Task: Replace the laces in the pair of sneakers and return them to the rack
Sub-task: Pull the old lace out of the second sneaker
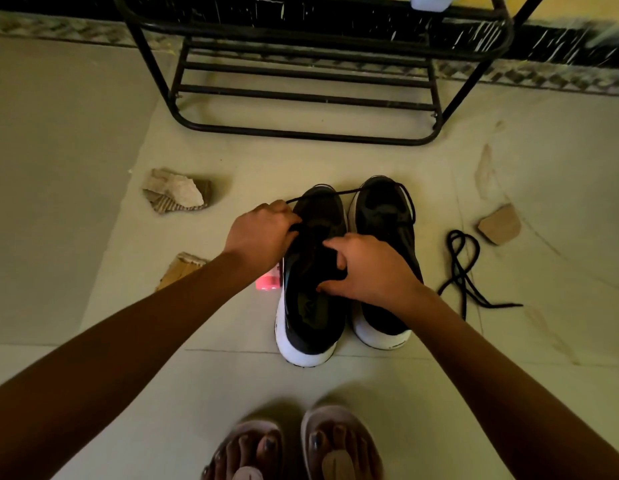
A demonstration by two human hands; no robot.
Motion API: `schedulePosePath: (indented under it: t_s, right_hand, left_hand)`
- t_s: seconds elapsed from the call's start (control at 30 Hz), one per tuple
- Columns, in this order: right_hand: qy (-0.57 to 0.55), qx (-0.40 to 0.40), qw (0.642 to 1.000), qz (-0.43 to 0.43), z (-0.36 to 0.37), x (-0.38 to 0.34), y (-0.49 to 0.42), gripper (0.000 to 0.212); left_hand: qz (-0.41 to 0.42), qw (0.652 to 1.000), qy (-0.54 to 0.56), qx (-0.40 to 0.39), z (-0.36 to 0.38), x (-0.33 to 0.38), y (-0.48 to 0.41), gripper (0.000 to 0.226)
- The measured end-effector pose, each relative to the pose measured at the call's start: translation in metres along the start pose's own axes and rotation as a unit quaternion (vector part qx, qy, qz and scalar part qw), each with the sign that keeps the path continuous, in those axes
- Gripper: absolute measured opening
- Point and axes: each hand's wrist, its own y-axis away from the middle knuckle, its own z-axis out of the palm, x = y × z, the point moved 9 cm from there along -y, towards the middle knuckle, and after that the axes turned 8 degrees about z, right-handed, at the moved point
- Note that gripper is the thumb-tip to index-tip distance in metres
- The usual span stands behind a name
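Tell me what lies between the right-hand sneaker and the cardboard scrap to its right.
A loose black shoelace, looped on the floor, shows there in the head view.

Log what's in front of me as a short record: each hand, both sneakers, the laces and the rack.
left hand: pinches a black lace that stretches across both toes
right hand: fingers curled into the left-side sneaker
right-side sneaker: on the floor beside it, not held
spare lace: loose on the floor, right of the pair
rack: beyond the toes, sneakers not yet on it
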Motion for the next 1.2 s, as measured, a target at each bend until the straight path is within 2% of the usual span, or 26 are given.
schedulePosePath:
  t_s: [0.13, 0.2, 0.27, 0.33, 0.37, 0.4, 0.47, 0.5, 0.53, 0.6, 0.67, 0.7, 0.77, 0.83, 0.9, 0.97, 1.03, 1.1, 1.2]
  right_hand:
    - [-0.025, 0.002, 1.0, -0.003, 0.005, -0.003, 0.002, 0.047]
    - [-0.02, 0.008, 1.0, -0.002, 0.007, -0.003, 0.001, 0.042]
    - [-0.01, 0.013, 1.0, 0.002, 0.007, -0.003, 0.0, 0.036]
    - [-0.005, 0.012, 1.0, 0.006, 0.009, -0.003, -0.001, 0.033]
    - [-0.003, 0.012, 1.0, 0.005, 0.01, -0.003, -0.002, 0.032]
    - [-0.001, 0.011, 1.0, 0.005, 0.01, -0.003, -0.002, 0.031]
    - [-0.003, 0.012, 1.0, 0.005, 0.01, -0.003, -0.002, 0.028]
    - [-0.008, 0.011, 1.0, 0.006, 0.01, -0.003, -0.002, 0.027]
    - [-0.014, 0.004, 1.0, 0.006, 0.011, -0.003, -0.002, 0.028]
    - [-0.038, -0.017, 0.999, 0.007, 0.011, -0.002, -0.002, 0.032]
    - [-0.106, -0.028, 0.994, 0.02, 0.006, 0.002, -0.001, 0.036]
    - [-0.15, -0.011, 0.988, 0.034, -0.001, 0.007, -0.002, 0.039]
    - [-0.219, 0.088, 0.97, 0.058, -0.023, 0.019, -0.002, 0.045]
    - [-0.25, 0.178, 0.951, 0.042, -0.045, 0.022, -0.001, 0.055]
    - [-0.272, 0.191, 0.943, -0.009, -0.056, 0.011, -0.003, 0.065]
    - [-0.301, 0.172, 0.936, -0.06, -0.061, -0.003, -0.006, 0.055]
    - [-0.351, 0.156, 0.919, -0.086, -0.065, -0.012, -0.008, 0.028]
    - [-0.388, 0.16, 0.905, -0.076, -0.07, -0.007, -0.006, 0.012]
    - [-0.436, 0.184, 0.879, -0.055, -0.083, 0.005, 0.001, 0.008]
  left_hand:
    - [0.013, 0.999, -0.048, -0.004, 0.0, 0.001, -0.004, 0.026]
    - [0.026, 0.999, -0.037, 0.0, 0.002, 0.004, -0.003, 0.025]
    - [0.005, 0.997, 0.061, 0.047, 0.0, 0.001, 0.001, 0.02]
    - [-0.058, 0.974, 0.188, 0.116, -0.004, -0.013, 0.004, 0.013]
    - [-0.109, 0.95, 0.257, 0.142, -0.005, -0.024, 0.006, 0.009]
    - [-0.156, 0.911, 0.343, 0.17, -0.006, -0.035, 0.008, 0.008]
    - [-0.22, 0.794, 0.515, 0.237, -0.014, -0.05, 0.011, 0.017]
    - [-0.236, 0.75, 0.56, 0.26, -0.021, -0.054, 0.012, 0.021]
    - [-0.241, 0.733, 0.577, 0.266, -0.031, -0.053, 0.012, 0.021]
    - [-0.234, 0.748, 0.57, 0.244, -0.049, -0.043, 0.01, 0.019]
    - [-0.201, 0.79, 0.543, 0.203, -0.063, -0.028, 0.008, 0.019]
    - [-0.174, 0.815, 0.522, 0.184, -0.071, -0.02, 0.007, 0.019]
    - [-0.11, 0.854, 0.485, 0.153, -0.088, 0.0, 0.007, 0.024]
    - [-0.046, 0.871, 0.476, 0.114, -0.103, 0.022, 0.007, 0.034]
    - [0.011, 0.891, 0.449, 0.07, -0.116, 0.042, 0.007, 0.036]
    - [0.068, 0.934, 0.348, 0.041, -0.126, 0.052, 0.008, 0.024]
    - [0.1, 0.957, 0.271, 0.031, -0.133, 0.054, 0.01, 0.018]
    - [0.072, 0.961, 0.263, 0.047, -0.14, 0.043, 0.013, 0.03]
    - [-0.004, 0.974, 0.223, 0.046, -0.137, 0.017, 0.017, 0.037]
